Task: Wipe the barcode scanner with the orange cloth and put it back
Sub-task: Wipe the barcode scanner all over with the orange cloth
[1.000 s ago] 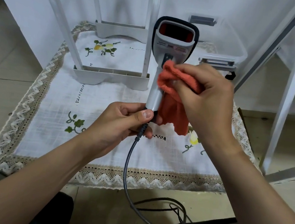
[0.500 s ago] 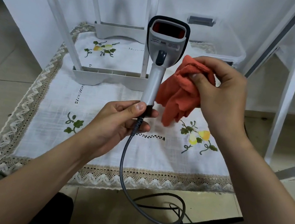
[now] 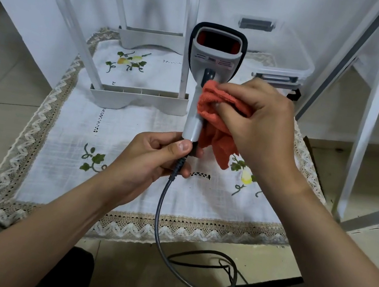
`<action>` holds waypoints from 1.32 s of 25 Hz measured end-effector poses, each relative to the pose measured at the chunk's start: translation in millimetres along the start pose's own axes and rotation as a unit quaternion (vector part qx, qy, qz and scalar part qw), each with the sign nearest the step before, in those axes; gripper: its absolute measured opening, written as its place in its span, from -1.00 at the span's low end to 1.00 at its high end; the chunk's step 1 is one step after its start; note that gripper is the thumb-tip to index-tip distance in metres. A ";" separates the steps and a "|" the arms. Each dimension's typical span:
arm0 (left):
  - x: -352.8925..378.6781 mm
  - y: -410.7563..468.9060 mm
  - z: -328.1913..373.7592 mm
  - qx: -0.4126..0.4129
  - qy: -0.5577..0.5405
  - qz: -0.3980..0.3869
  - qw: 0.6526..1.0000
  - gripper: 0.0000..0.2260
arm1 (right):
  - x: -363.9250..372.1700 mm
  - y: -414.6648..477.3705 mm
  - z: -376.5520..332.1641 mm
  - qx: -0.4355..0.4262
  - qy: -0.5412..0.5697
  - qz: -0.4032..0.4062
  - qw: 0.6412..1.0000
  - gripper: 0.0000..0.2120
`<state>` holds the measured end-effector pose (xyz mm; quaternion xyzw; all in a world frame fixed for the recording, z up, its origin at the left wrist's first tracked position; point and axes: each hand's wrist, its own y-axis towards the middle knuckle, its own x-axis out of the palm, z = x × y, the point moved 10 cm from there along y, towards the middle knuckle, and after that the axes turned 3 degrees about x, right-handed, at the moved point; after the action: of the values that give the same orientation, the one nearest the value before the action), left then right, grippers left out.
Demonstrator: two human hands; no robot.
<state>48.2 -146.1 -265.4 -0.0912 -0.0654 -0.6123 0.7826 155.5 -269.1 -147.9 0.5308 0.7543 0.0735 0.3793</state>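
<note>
A grey barcode scanner with a red window stands upright in the air above a white embroidered tablecloth. My left hand grips the bottom of its handle, where a dark cable leaves and loops down to the floor. My right hand holds a bunched orange cloth and presses it against the right side of the handle, just under the trigger. Part of the cloth hangs loose below my fingers.
A white plastic frame stands on the tablecloth behind the scanner. A clear lidded storage box sits at the back right. White shelf legs rise at the right. The floor is tiled.
My right hand had pulled the cloth away to the right of the scanner; now it has brought the cloth back against the handle. My left hand keeps its grip at the base.
</note>
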 end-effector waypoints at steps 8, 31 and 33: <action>-2.1 2.7 -3.1 -0.003 -0.003 0.002 1.000 -0.79 | -3.9 1.0 -0.6 0.000 -0.001 0.009 1.000 -0.77; -3.7 3.5 2.5 0.004 -0.021 0.009 1.000 -0.74 | 19.6 -6.2 -4.4 -0.032 0.012 -0.112 0.993 -0.73; -8.0 4.3 3.2 0.006 -0.023 0.018 1.000 -0.75 | 31.5 -11.0 -7.9 -0.051 0.002 -0.171 0.984 -0.73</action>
<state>50.4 -136.8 -264.3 -0.1016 -0.0854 -0.5954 0.7924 137.4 -244.5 -163.6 0.3740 0.8301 0.0468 0.4109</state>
